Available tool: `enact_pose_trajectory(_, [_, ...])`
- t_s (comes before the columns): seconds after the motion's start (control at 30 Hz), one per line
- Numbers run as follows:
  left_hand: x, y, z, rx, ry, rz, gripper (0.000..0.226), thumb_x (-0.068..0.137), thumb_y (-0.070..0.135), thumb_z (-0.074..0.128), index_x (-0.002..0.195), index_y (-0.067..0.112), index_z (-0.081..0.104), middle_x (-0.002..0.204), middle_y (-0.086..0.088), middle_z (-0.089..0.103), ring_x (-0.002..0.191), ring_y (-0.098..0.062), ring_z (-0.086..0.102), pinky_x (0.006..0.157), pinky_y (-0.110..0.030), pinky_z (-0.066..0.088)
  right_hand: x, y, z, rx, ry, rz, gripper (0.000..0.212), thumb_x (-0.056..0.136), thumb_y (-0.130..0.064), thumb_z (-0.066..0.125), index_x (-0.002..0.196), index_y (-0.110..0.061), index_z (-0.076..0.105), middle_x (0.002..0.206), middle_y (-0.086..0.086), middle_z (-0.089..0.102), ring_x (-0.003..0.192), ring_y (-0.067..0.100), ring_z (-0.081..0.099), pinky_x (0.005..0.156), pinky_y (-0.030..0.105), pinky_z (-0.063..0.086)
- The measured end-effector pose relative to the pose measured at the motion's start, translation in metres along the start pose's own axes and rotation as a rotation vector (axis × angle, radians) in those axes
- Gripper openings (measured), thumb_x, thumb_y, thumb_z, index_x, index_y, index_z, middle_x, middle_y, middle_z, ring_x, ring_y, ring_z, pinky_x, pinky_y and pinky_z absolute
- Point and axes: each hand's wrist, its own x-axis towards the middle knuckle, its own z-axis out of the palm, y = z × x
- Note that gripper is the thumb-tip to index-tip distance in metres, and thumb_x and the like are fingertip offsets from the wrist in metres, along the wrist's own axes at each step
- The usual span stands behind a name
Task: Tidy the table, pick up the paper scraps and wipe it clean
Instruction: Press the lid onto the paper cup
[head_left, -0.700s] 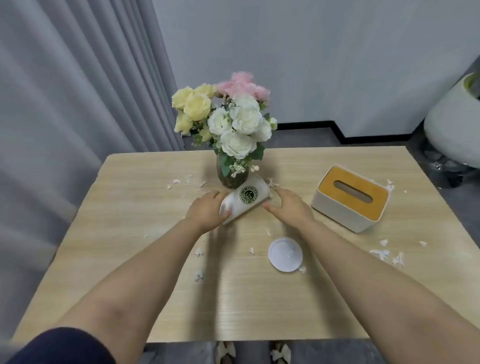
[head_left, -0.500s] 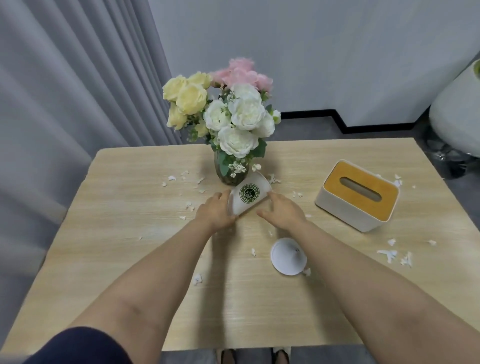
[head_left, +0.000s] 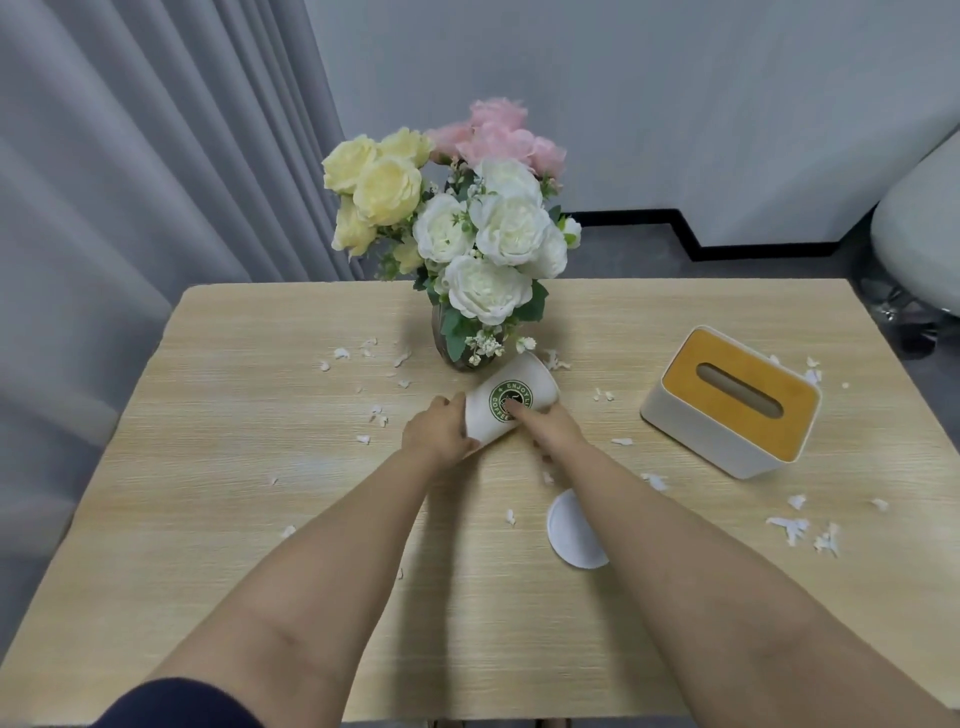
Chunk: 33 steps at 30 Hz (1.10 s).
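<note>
Head view: my left hand (head_left: 439, 435) grips the tipped cup (head_left: 511, 405) at frame centre, right hand (head_left: 550, 428) fingers resting on it. Scraps (head_left: 795, 527) litter the table (head_left: 208, 467), mostly right; lid (head_left: 571, 530) below cup.

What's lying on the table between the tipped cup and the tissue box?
In the head view, a few paper scraps lie on the bare table between the paper cup and the tissue box; nothing else.

Only readable bit is the green round logo on the paper cup (head_left: 511, 401): "ENJOY LI..." and "COFFEE", rest is hidden.
</note>
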Motion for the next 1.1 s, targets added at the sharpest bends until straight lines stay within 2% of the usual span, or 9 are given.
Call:
enact_pose_trajectory(0.13, [-0.013,0.004,0.002,-0.147,0.043,0.034,0.070,0.081,0.035,0.069,0.140,0.021,0.033,0.133,-0.010,0.045,0.118,-0.032,0.050,0.094,-0.040,0.040,-0.009,-0.003,-0.011,0.168,0.018,0.012,0.042,0.080,-0.043,0.069,0.109,-0.014,0.056,0.084,-0.004,0.058,0.072,0.015,0.055,0.056,0.023,0.037])
enact_pose_trajectory(0.27, [-0.030,0.008,0.009,-0.286,0.080,0.056,0.076,0.077,0.033,0.073,0.139,0.020,0.033,0.134,-0.009,0.046,0.121,-0.027,0.048,0.094,-0.036,0.038,-0.024,-0.003,-0.017,0.242,0.004,-0.090,0.039,0.082,-0.031,0.070,0.112,-0.011,0.055,0.097,0.001,0.063,0.072,0.010,0.057,0.053,0.019,0.039])
enact_pose_trajectory(0.4, [-0.049,0.012,0.008,-0.516,0.056,0.116,0.081,0.072,0.029,0.080,0.138,0.015,0.034,0.129,-0.004,0.048,0.114,-0.019,0.048,0.088,-0.024,0.039,-0.038,0.006,-0.020,0.244,-0.004,-0.194,0.058,0.073,-0.026,0.079,0.118,-0.010,0.047,0.117,0.009,0.064,0.094,0.015,0.063,0.080,0.031,0.052])
enact_pose_trajectory(0.5, [-0.064,0.017,-0.001,-0.789,-0.006,0.179,0.089,0.066,0.034,0.083,0.138,0.017,0.034,0.128,0.000,0.050,0.117,-0.012,0.047,0.086,-0.016,0.035,-0.054,0.012,-0.021,0.118,-0.021,-0.254,0.076,0.067,-0.032,0.083,0.129,-0.015,0.041,0.124,0.002,0.057,0.112,0.017,0.056,0.097,0.038,0.046])
enact_pose_trajectory(0.57, [-0.073,0.018,-0.005,-0.902,-0.004,0.181,0.094,0.065,0.041,0.082,0.140,0.022,0.030,0.129,0.005,0.048,0.121,-0.010,0.045,0.092,-0.022,0.035,-0.064,0.013,-0.021,0.107,-0.017,-0.307,0.076,0.071,-0.024,0.081,0.132,-0.013,0.037,0.122,0.000,0.053,0.110,0.014,0.052,0.092,0.029,0.044])
enact_pose_trajectory(0.7, [-0.086,0.018,-0.011,-0.998,0.048,0.158,0.090,0.075,0.026,0.078,0.145,0.023,0.021,0.127,0.008,0.040,0.122,-0.011,0.041,0.095,-0.023,0.036,-0.077,0.017,-0.019,0.056,-0.079,-0.417,0.081,0.073,-0.018,0.079,0.139,-0.014,0.031,0.123,-0.002,0.047,0.111,0.011,0.048,0.090,0.026,0.042])
enact_pose_trajectory(0.83, [-0.097,0.018,-0.007,-1.018,0.099,0.205,0.076,0.073,0.011,0.079,0.135,0.023,0.036,0.119,0.011,0.049,0.100,0.002,0.050,0.068,-0.002,0.043,-0.083,0.027,-0.017,0.034,-0.185,-0.459,0.086,0.068,-0.006,0.081,0.138,-0.021,0.033,0.132,0.003,0.048,0.114,0.019,0.053,0.097,0.037,0.047])
enact_pose_trajectory(0.9, [-0.102,0.017,-0.004,-1.013,0.134,0.211,0.073,0.073,0.005,0.078,0.133,0.019,0.040,0.114,0.012,0.050,0.095,0.006,0.050,0.065,0.000,0.043,-0.086,0.032,-0.017,-0.009,-0.206,-0.470,0.088,0.066,-0.008,0.083,0.137,-0.024,0.034,0.130,-0.001,0.049,0.114,0.018,0.053,0.097,0.038,0.048])
enact_pose_trajectory(1.1, [-0.110,0.003,0.004,-1.027,0.211,0.179,0.080,0.068,0.007,0.082,0.134,0.019,0.039,0.122,0.005,0.048,0.111,-0.012,0.047,0.077,-0.010,0.040,-0.085,0.044,-0.031,-0.356,-0.117,-0.482,0.068,0.079,-0.021,0.074,0.138,-0.018,0.040,0.139,0.001,0.046,0.122,0.022,0.048,0.098,0.033,0.042])
